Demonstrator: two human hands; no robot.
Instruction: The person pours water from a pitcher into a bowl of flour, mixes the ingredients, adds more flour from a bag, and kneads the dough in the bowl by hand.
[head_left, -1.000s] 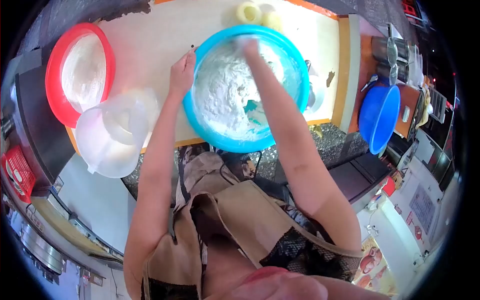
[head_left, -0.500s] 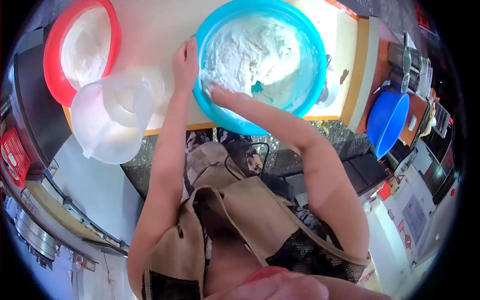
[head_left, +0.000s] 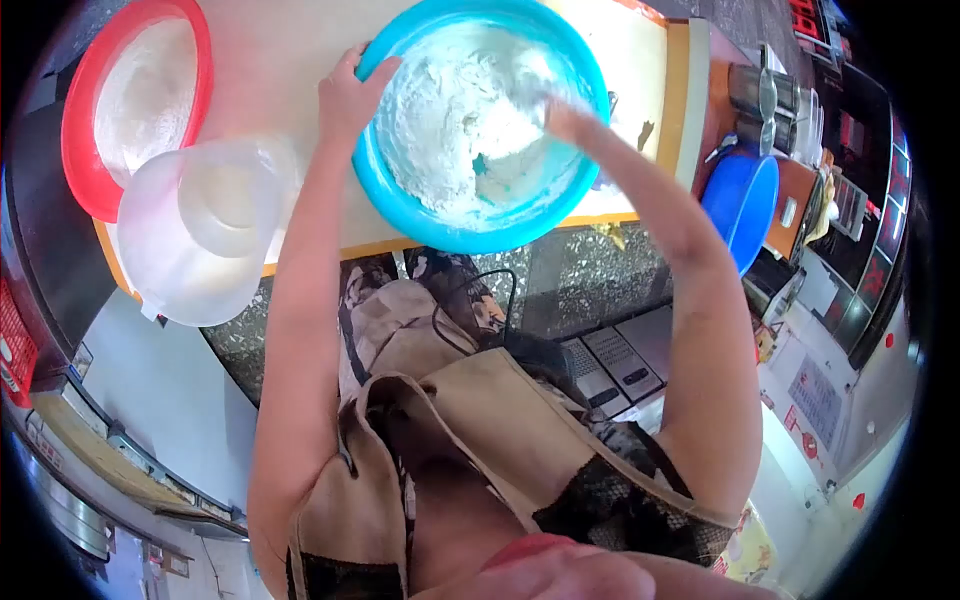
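Observation:
A turquoise basin (head_left: 480, 238) on the table holds a rough white mass that looks like flour or dough (head_left: 435, 130). My left hand (head_left: 350, 100) grips the basin's left rim, its thumb stretched over the edge and its fingers on the outside. On the right side of the basin, my right hand (head_left: 562, 115) is over the white mass. Motion smears its fingers, so whether they hold or press anything is unclear. A patch of turquoise bottom shows near the middle of the basin.
A red basin (head_left: 200, 90) with white powder stands at the far left of the table (head_left: 270, 60). Before it, a translucent plastic container (head_left: 160, 240) reaches past the table's front edge. A deep blue basin (head_left: 745, 215) is off to the right, beside metal containers (head_left: 765, 95).
My right hand has swept from the basin's near left side to its right side. My left hand's thumb has spread over the rim. The whole view has shifted slightly.

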